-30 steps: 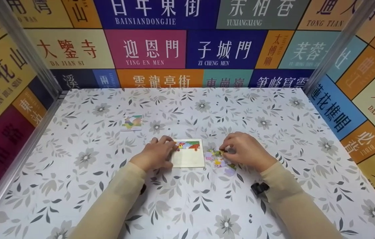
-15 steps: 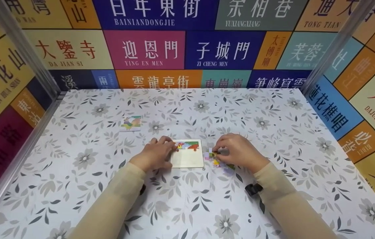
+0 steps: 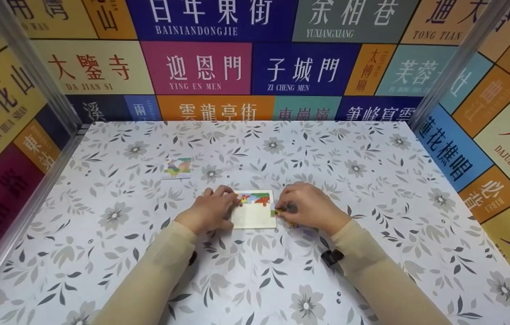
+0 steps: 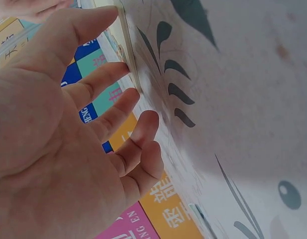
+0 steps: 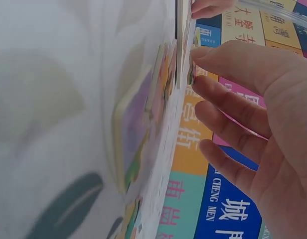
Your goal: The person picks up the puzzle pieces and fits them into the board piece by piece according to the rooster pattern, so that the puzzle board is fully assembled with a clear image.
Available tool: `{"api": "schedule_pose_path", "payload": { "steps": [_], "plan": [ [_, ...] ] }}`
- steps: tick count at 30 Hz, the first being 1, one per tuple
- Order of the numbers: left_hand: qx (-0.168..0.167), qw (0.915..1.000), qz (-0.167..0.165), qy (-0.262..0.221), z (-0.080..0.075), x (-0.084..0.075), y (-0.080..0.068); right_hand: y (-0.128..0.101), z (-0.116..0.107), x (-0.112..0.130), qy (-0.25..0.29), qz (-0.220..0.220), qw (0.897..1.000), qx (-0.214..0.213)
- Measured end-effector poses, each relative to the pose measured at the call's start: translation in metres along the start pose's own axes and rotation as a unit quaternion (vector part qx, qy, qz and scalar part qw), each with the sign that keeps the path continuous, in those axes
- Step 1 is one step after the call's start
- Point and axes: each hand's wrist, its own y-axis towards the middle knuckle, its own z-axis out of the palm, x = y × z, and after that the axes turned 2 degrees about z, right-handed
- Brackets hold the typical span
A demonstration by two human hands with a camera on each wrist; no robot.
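A small cream puzzle board (image 3: 255, 217) lies flat mid-table, with joined colourful pieces (image 3: 255, 198) along its far side. My left hand (image 3: 208, 208) rests at the board's left end; in the left wrist view its thumb and two fingertips touch the edge, fingers loosely extended. Between thumb and index finger, my right hand (image 3: 311, 206) pinches a puzzle piece (image 5: 192, 68) just above the board's right edge. Under that hand lie loose puzzle pieces, partly hidden from the head view; the right wrist view shows a purple one (image 5: 133, 127) close by.
A square picture card (image 3: 177, 168) lies farther back on the left. The table (image 3: 219, 280) has a floral cover. Behind it and at both sides stand panels (image 3: 196, 67) with coloured lettered blocks, and clear uprights (image 3: 458, 58) at the corners.
My right hand has moved left from the loose pieces to the board's right edge, carrying a pinched puzzle piece. The left hand has stayed at the board's left end.
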Motion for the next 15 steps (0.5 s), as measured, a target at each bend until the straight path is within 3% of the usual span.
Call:
{"api": "schedule_pose_path", "payload": {
  "steps": [15],
  "plan": [
    [-0.004, 1.0000, 0.000, 0.004, -0.002, 0.001, -0.001, 0.018, 0.010, 0.016, 0.008, -0.012, 1.000, 0.015]
  ]
}}
